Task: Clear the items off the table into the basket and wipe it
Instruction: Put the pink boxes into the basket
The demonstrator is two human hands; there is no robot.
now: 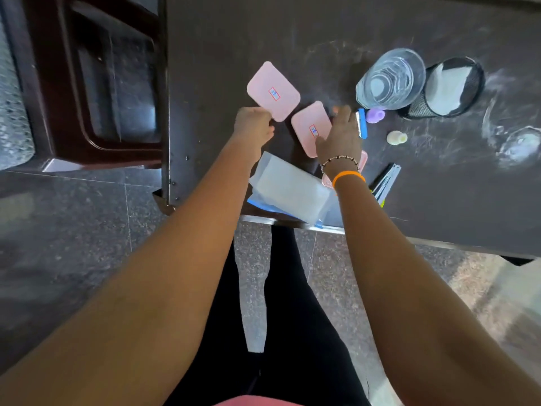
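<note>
The left hand [254,122] pinches the near corner of one pink lid [273,90], likely to lift it off the counter [234,33]. The right hand [339,136], fingers spread and relaxed, lies over a second pink lid [308,124], seemingly to gather it. Beyond sit a clear tub [390,79] and a mesh basket [452,87], already holding something white, where the items belong. Chalky smears remain unwiped.
</note>
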